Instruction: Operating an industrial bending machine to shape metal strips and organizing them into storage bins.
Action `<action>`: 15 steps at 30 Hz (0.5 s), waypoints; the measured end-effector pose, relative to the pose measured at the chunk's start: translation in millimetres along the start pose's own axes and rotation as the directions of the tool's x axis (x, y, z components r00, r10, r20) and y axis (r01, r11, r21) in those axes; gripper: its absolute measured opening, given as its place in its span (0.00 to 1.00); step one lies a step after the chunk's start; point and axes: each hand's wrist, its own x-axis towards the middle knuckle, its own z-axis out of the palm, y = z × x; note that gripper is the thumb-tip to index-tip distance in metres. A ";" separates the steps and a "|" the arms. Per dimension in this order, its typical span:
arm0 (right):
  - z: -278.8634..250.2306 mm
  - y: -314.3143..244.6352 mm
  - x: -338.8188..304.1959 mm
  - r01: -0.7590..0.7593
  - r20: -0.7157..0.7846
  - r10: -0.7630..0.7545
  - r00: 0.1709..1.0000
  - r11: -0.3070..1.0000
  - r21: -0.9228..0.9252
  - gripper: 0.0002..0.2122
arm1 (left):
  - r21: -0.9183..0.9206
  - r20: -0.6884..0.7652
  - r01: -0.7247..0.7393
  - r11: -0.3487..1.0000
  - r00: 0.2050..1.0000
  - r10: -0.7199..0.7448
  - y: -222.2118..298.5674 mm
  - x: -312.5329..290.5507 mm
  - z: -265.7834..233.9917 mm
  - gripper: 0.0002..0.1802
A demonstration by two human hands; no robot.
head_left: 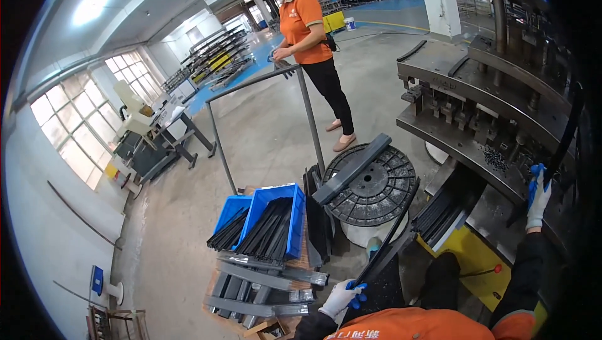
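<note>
My left hand (342, 298), in a white glove with blue fingertips, is closed around the lower end of long thin black strips (394, 233). They slant up past my leg toward the round black reel. My right hand (537, 197), gloved the same way, is raised at the right end of a metal press (467, 111). Its fingers close on a long black strip (569, 128) that rises along the dark right side. Small black bits (495, 158) lie on the press's lower plate. Beneath it, more black strips (448, 205) lie in a trough above a yellow panel (467, 265).
The ribbed black reel (368, 183) carries a wrapped grey bundle (352, 169). Blue bins (295, 221) of black strips stand on a cart (311, 114) with wrapped bundles (263, 308). Beyond it stands a person in an orange shirt (302, 20). A pillar (437, 1) rises behind the press.
</note>
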 end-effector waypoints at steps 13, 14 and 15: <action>-38.3 5.9 -7.6 -0.008 -0.034 0.005 0.999 0.997 -0.077 0.20 | -0.289 -0.309 -0.337 0.896 0.919 0.246 36.8 3.0 -28.9 0.12; -48.9 12.0 -4.1 -0.011 -0.031 0.009 0.999 0.997 -0.080 0.20 | -0.291 -0.308 -0.334 0.896 0.920 0.243 46.4 4.5 -27.2 0.12; -59.5 17.3 -0.4 -0.013 -0.028 0.011 1.000 0.996 -0.085 0.20 | -0.330 -0.239 -0.347 0.878 0.930 0.278 57.4 6.0 -24.9 0.13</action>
